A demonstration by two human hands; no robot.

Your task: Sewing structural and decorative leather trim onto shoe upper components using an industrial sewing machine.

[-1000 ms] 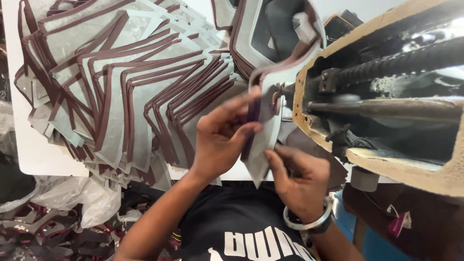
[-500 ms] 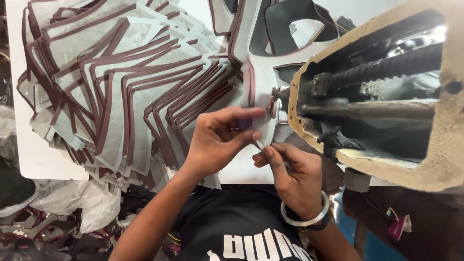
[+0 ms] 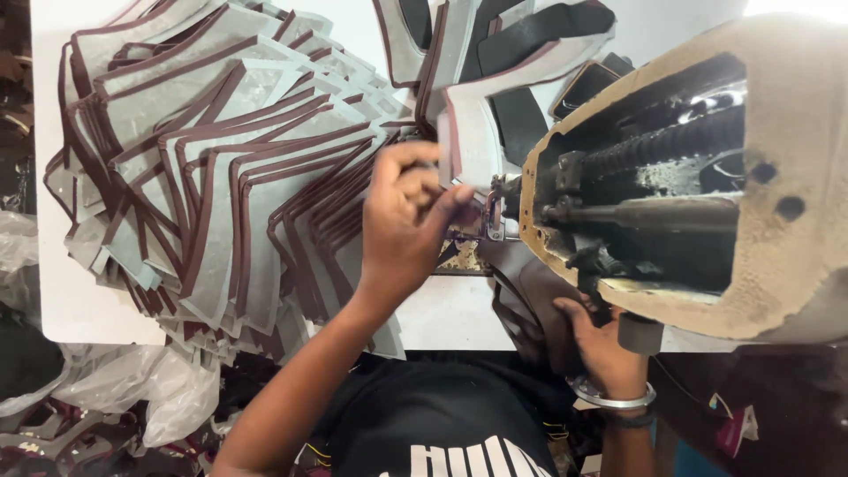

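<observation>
Left hand [image 3: 408,225]: curled in a pinching grip, fingertips pressed on the grey piece with maroon edging [image 3: 473,141], right by the presser foot [image 3: 495,212] of the sewing machine [image 3: 698,177].
Right hand [image 3: 601,340]: low under the machine head, fingers reaching up behind the dark fabric there; whether its grip is clenched on anything I cannot tell, since the machine hides the fingertips. A metal bangle [image 3: 611,397] sits on the wrist.
Piece being worked: lies on the white worktop [image 3: 79,300], running from the presser foot away towards the far edge, its maroon border along the left side, touching the left fingertips.
Stack of cut pieces [image 3: 203,177]: fanned out in a big overlapping heap to the left, grey with maroon trim, just beside the left hand.
Dark pieces [image 3: 521,53]: lying at the far side, partly under the grey piece.
Plastic bags [image 3: 132,389]: crumpled below the near edge of the worktop, on the left.
</observation>
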